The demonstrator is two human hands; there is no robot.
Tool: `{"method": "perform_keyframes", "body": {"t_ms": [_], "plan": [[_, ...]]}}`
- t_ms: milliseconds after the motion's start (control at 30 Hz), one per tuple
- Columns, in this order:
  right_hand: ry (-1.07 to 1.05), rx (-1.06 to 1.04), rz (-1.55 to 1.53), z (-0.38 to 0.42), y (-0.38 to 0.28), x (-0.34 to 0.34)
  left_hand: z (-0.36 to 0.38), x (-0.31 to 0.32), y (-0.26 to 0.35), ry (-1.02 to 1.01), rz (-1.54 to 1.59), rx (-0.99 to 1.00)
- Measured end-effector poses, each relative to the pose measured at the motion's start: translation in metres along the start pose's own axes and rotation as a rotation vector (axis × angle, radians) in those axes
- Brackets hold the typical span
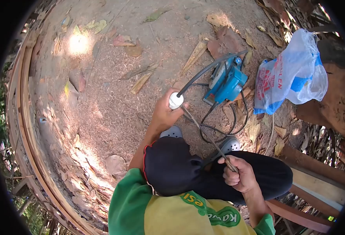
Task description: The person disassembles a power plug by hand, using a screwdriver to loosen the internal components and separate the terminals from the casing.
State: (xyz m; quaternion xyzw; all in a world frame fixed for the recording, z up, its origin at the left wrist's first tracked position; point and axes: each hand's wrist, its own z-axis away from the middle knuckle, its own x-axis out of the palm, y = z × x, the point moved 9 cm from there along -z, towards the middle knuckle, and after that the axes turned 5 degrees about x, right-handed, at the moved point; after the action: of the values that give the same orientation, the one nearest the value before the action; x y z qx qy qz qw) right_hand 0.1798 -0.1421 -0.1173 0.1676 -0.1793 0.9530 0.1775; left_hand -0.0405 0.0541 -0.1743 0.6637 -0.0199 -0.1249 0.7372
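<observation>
In my left hand (166, 111) is a round white electrical connector (176, 100), with the fingers and thumb wrapped around it. A thick black power cord (196, 76) enters its top and arcs to the right toward a teal electric planer (226, 82) lying on the ground. My right hand (238, 172), above my right thigh, is closed on a greyish cord (207, 135). That cord stretches taut-looking between both hands. Whether it joins the white connector is hidden by my left fingers. Loops of thin black cable (235, 129) lie below the planer, near my shoes.
A white, blue and red plastic bag (286, 74) rests beside a brown stump-like mass (335, 102). Wood shavings and dry leaves (115, 166) cover the ground. Long timber (27, 129) runs along the left, and planks (317, 184) lie at the right.
</observation>
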Motion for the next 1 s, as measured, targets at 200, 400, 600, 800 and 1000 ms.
{"method": "perform_keyframes", "body": {"t_ms": [200,400,600,800,1000], "plan": [[0.013,-0.009,0.016,-0.003,-0.001,0.000,-0.002,-0.004,-0.001,-0.011,-0.093,-0.029],[0.084,-0.154,0.197,-0.002,-0.013,-0.012,-0.002,-0.004,0.005,0.009,-0.060,0.020],[0.531,-1.061,1.138,0.042,-0.071,0.028,0.000,-0.004,0.002,0.017,-0.062,-0.025],[0.459,-0.749,0.952,0.031,-0.063,0.019,-0.003,-0.004,0.001,0.001,-0.042,-0.021],[0.433,-1.100,1.152,0.038,-0.061,0.027,-0.001,-0.006,0.014,0.020,-0.143,-0.006]]}}
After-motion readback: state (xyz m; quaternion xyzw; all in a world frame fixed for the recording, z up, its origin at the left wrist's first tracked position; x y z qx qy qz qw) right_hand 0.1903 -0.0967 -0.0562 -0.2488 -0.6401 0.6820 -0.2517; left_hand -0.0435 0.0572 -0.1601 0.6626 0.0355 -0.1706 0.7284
